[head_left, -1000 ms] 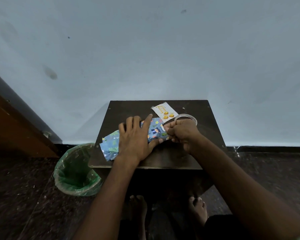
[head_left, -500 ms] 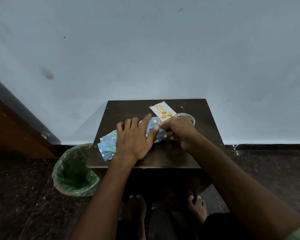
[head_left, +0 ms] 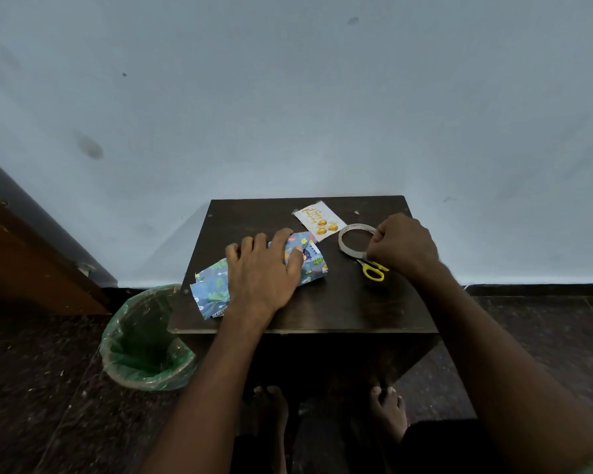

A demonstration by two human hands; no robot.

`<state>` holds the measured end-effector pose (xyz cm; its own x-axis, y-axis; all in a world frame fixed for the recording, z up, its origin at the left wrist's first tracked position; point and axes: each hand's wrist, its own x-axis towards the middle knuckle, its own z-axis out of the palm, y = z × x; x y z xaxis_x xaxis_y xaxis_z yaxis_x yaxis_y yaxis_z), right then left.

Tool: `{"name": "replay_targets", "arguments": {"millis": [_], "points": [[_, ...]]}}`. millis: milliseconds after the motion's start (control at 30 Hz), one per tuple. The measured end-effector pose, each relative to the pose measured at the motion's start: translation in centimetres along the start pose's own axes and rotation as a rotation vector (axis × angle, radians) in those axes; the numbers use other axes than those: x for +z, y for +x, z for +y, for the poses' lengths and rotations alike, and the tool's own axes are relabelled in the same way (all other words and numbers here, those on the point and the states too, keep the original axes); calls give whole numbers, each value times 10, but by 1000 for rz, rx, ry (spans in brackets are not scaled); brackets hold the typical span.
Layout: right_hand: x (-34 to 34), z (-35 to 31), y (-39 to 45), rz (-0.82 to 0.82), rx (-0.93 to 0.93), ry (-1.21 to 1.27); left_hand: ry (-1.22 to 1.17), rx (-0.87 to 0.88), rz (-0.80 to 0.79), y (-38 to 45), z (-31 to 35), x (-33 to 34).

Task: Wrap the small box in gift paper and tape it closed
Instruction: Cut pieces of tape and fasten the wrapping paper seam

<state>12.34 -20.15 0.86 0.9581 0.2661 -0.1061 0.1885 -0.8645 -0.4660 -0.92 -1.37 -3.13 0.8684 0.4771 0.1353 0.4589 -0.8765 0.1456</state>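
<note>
Starting at the left of the worktop point(head_left: 322, 309), the gift paper point(head_left: 213, 289) is already lying folded over the small box, which is hidden beneath the paper and the left hand point(head_left: 264, 268); a loose tail of paper is still sticking out toward the left edge. That hand is lying flat with its fingers spread, pressing the wrapped bundle down so the fold is not springing open. By the look of it the wrapping is roughly halfway: the paper is around the box, but no tape is showing on it and the ends are looking unfinished. Further right, a small greeting card point(head_left: 317, 222) is lying just beyond the bundle, and the right hand point(head_left: 403, 249) is curling its fingers at the rim of the tape roll point(head_left: 355, 239), with the yellow-handled scissors point(head_left: 374, 270) partly under it. Compared with half a second ago, the right hand is no longer working at the paper's right end beside the left thumb; it is now over at the tape, apparently fetching a strip.
</note>
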Motion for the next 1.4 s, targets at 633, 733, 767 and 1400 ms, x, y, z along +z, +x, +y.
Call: {"name": "replay_targets", "arguments": {"millis": [633,733,767,1400], "points": [[1,-20,-29,-231,-161,-497,-11,-34,-22,1,4,-4],[-5,-23,-23,-386,-122,-400,-15,-35,-29,1,3,-3],[-9,-23,-21,-450,-95,-299,-19,-34,-29,1,2,-2],[11,-17,-5,-627,153,805,-282,170,-57,5,-15,-9]]}}
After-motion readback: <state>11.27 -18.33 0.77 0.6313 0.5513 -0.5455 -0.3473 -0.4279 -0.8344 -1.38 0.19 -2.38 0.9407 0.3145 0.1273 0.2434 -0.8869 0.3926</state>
